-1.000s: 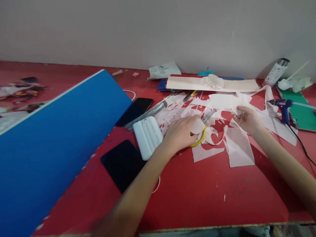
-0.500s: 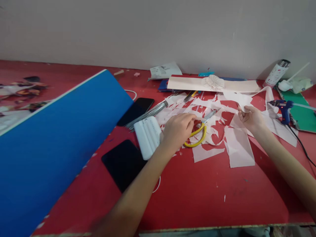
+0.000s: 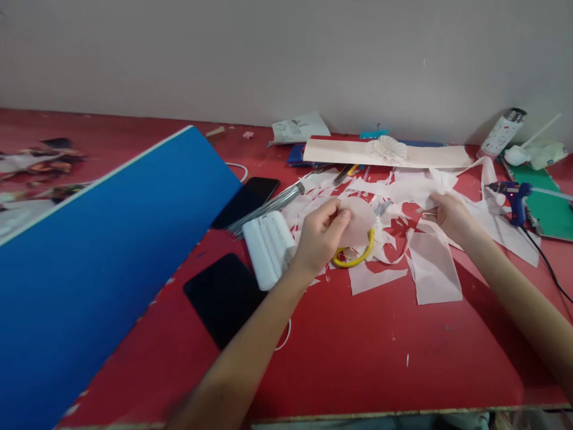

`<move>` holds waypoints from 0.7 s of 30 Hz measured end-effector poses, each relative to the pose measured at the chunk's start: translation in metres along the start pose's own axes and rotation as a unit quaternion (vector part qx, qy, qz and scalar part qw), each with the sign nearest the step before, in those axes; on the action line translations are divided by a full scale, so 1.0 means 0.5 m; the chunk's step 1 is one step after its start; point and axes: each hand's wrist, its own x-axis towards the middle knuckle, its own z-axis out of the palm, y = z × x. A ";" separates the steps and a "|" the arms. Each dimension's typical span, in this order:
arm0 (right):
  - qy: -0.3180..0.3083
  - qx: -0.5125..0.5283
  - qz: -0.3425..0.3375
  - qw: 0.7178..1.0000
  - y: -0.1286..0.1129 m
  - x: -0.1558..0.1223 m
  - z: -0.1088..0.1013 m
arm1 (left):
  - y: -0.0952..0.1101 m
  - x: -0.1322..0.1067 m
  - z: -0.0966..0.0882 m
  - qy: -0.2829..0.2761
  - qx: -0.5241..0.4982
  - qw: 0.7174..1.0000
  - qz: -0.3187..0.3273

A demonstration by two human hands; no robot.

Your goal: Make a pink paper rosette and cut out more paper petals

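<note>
My left hand point(image 3: 321, 233) pinches a round piece of thin white paper point(image 3: 357, 222) between thumb and fingers. Beneath that piece lie scissors with yellow handles point(image 3: 356, 260), partly covered, their metal blade showing beyond the paper's edge. My right hand point(image 3: 450, 216) is at the edge of a white paper sheet point(image 3: 414, 190), thumb and fingers apart; whether the fingertips touch the sheet is hard to see. Cut white scraps are spread around both hands, and a squarish piece point(image 3: 435, 266) lies in front of the right one.
A blue board point(image 3: 147, 239) slants across the left. Near my left forearm are a white device point(image 3: 268, 248), a black tablet-like slab point(image 3: 224, 298) and thin metal wires point(image 3: 273, 206). At right stand a glue gun point(image 3: 514, 194) and a patterned bottle point(image 3: 502, 132). A paper flower point(image 3: 388, 150) rests behind.
My left hand has lifted the round paper and turned it up over the scissors. My right hand has lowered slightly and turned, and the white sheet beside it has dropped flatter.
</note>
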 end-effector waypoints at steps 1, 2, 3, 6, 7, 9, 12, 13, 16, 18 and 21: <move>-0.025 -0.040 0.000 0.999 0.002 -0.004 0.003 | 0.002 -0.001 0.000 -0.006 -0.010 1.000 -0.002; -0.045 -0.080 0.008 0.996 0.003 -0.009 0.007 | 0.003 -0.003 0.000 -0.014 -0.017 1.000 -0.002; -0.065 -0.119 0.017 0.991 0.003 -0.014 0.011 | 0.003 -0.005 0.000 -0.024 -0.022 0.999 -0.002; -0.128 -0.214 0.024 0.968 -0.003 -0.032 0.027 | 0.008 -0.010 0.002 -0.063 -0.034 0.997 -0.004; -0.150 -0.235 0.023 0.960 -0.007 -0.040 0.033 | 0.012 -0.011 0.002 -0.077 -0.037 0.996 -0.008; -0.193 -0.266 0.029 0.944 -0.017 -0.055 0.045 | 0.021 -0.014 0.003 -0.108 -0.046 0.993 -0.021; -0.248 -0.298 0.056 0.920 -0.030 -0.076 0.060 | 0.035 -0.017 0.005 -0.176 -0.062 0.981 -0.047; -0.264 -0.307 0.067 0.912 -0.032 -0.080 0.064 | 0.039 -0.018 0.006 -0.198 -0.065 0.977 -0.054; -0.301 -0.328 0.095 0.890 -0.033 -0.088 0.071 | 0.046 -0.021 0.013 -0.230 -0.050 0.971 -0.045; -0.317 -0.332 0.101 0.883 -0.031 -0.089 0.072 | 0.047 -0.023 0.018 -0.238 -0.036 0.970 -0.024; -0.347 -0.319 0.105 0.876 -0.031 -0.091 0.072 | 0.045 -0.025 0.027 -0.250 -0.040 0.967 -0.014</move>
